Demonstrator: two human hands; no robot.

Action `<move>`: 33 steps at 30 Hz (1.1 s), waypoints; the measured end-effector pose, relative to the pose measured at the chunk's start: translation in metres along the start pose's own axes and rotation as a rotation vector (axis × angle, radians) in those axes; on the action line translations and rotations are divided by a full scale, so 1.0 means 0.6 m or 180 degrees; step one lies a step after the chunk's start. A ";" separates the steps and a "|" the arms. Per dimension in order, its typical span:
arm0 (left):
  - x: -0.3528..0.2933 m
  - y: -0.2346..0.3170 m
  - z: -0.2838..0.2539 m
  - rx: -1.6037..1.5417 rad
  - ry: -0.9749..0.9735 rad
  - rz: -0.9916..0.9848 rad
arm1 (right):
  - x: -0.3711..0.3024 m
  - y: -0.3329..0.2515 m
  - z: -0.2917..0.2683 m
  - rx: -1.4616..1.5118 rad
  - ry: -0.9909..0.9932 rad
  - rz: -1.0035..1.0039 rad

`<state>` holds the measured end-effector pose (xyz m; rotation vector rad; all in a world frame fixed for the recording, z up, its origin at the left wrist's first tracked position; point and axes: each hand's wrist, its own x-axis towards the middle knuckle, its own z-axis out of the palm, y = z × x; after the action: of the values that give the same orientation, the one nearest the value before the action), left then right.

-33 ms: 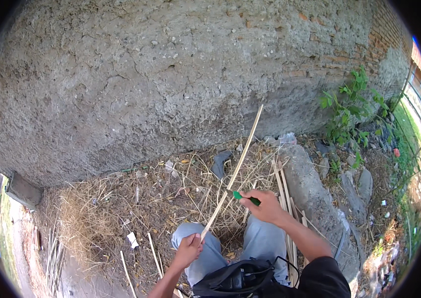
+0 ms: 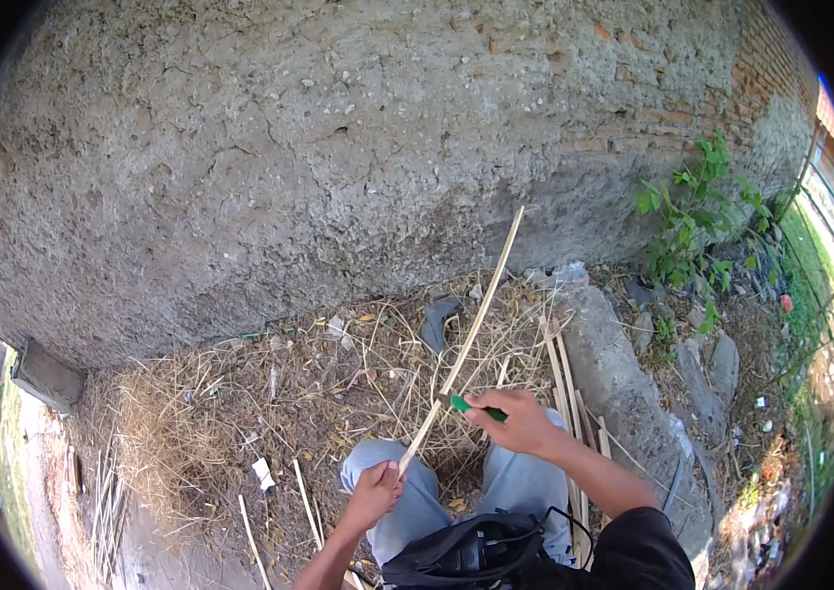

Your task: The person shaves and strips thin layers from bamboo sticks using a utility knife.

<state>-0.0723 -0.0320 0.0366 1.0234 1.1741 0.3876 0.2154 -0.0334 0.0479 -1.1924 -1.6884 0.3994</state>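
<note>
Knife is sliding down the wooden strip, working nearer my left grip, which is clasping the near end; my right grip is curling tight round the knife, strip slanting toward the wall.

The view comes from the left of two fisheye cameras on the person's head, looking down and forward past faded light-blue trouser legs at the near side. The bare left hand and bare right hand lie close below; straw-strewn brown ground stretches beyond, and a rough grey plastered wall fills the far side.
</note>
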 end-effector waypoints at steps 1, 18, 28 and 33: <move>0.002 0.001 -0.001 -0.0010 0.0012 -0.0010 | -0.014 -0.017 0.016 -0.0088 -0.0227 -0.0075; -0.004 0.017 -0.028 -0.0401 -0.0414 -0.0402 | -0.027 -0.025 0.068 -0.1418 -0.0086 -0.0847; -0.017 0.007 -0.050 0.0057 -0.0492 -0.0302 | 0.106 0.124 -0.094 -0.1692 0.0922 0.0494; -0.024 0.016 -0.040 0.0462 -0.0442 -0.0304 | 0.147 0.212 -0.179 -0.2128 0.0974 0.1282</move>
<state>-0.0966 -0.0266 0.0521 1.0974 1.1332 0.1550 0.3710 0.0722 0.0521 -1.9835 -1.3381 -0.1333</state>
